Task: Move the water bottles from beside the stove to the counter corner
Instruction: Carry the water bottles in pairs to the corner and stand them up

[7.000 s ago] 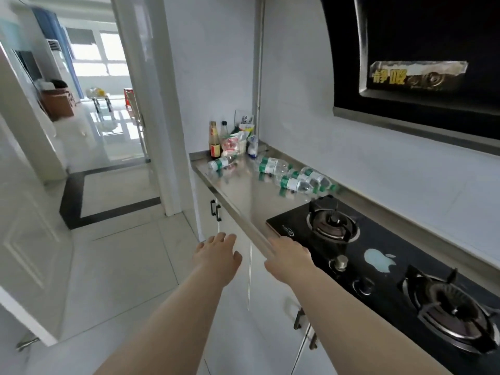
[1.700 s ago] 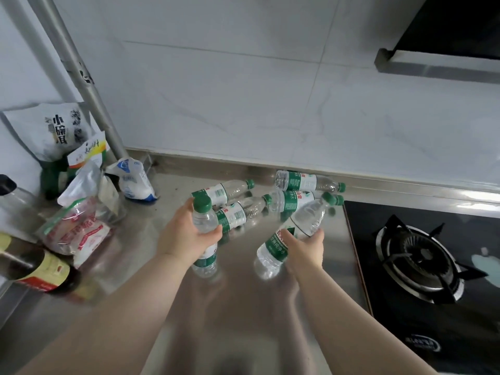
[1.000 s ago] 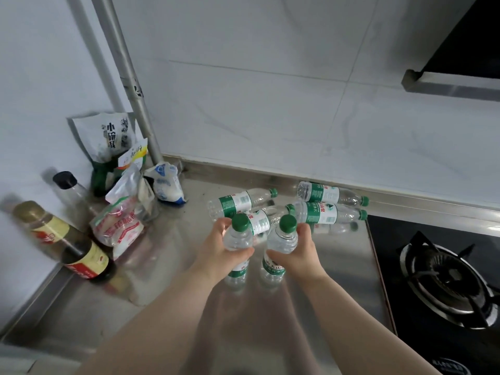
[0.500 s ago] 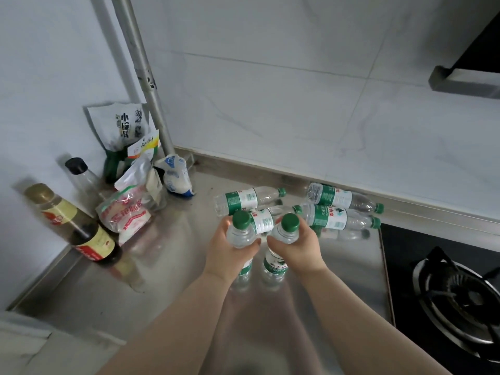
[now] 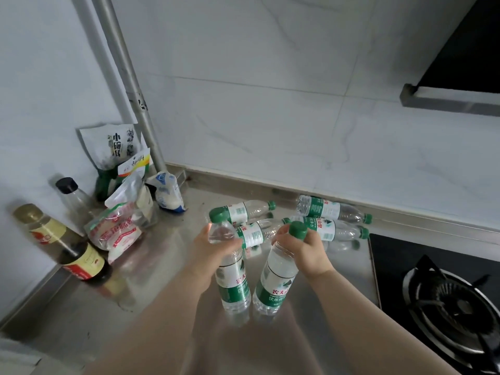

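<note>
We read "农夫" on the right-hand bottle's green label (image 5: pixel 276 292), and "小碗" on the corner pouch (image 5: pixel 116 144).

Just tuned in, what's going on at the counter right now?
A person holds one water bottle in each hand, both upright. The left hand grips the left bottle by its shoulder; the right hand grips the right bottle at the neck. Four more bottles lie on their sides on the steel counter beside the stove.

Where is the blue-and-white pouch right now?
Head view, left of centre: the blue-and-white pouch leans at the foot of the grey pipe, between the snack bags and the lying bottles.
</note>
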